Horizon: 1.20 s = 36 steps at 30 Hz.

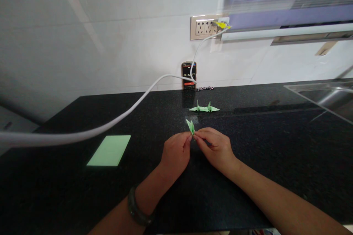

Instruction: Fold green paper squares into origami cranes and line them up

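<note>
A small folded piece of green paper (190, 126) sticks up between my two hands above the black countertop (248, 147). My left hand (175, 153) pinches its lower left side with fingers closed. My right hand (216, 147) pinches it from the right, fingers curled. A finished green paper crane (204, 108) lies on the counter just behind. A flat green paper sheet (109, 150) rests to the left of my hands.
A phone (189, 75) showing a timer leans against the white wall, with a white cable (129, 112) running from the wall socket (205, 26) across the left of the counter. A metal sink (328, 97) is at the right. I wear a dark bracelet (136, 211).
</note>
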Motion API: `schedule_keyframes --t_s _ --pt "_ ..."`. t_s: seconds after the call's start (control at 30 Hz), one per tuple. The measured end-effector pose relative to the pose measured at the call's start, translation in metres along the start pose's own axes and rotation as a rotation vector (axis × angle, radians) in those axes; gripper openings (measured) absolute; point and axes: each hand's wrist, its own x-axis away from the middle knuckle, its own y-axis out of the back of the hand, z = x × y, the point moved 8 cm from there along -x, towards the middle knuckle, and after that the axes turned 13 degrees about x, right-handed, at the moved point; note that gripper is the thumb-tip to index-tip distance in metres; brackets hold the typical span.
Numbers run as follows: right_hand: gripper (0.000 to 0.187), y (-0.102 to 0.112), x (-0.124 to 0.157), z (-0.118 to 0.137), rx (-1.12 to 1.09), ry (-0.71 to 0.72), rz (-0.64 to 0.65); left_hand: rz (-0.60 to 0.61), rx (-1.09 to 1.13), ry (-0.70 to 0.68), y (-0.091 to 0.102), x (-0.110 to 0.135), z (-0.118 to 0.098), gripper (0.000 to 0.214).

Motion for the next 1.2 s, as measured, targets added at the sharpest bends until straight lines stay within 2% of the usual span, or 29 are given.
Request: schedule_keyframes --t_s 0.2,0.47,0.8,1.07,1.2 --pt "0.015 0.001 0.001 0.0 0.03 0.006 -0.014 0.034 -0.02 -0.008 -0.003 0.0 -0.003 0.025" --pt "0.014 0.002 0.0 0.0 0.092 0.027 -0.042 -0.028 0.036 -0.002 -0.001 0.0 -0.003 0.02" --pt "0.012 0.005 -0.001 0.002 0.121 0.08 -0.076 -0.084 0.103 0.109 0.002 -0.001 0.012 0.016" --pt "0.013 0.006 -0.002 -0.002 0.081 0.02 -0.067 -0.089 0.077 -0.059 0.006 -0.002 -0.001 0.015" --pt "0.012 0.003 -0.001 -0.004 0.01 0.002 -0.036 -0.094 0.055 -0.09 0.007 -0.002 -0.003 0.014"
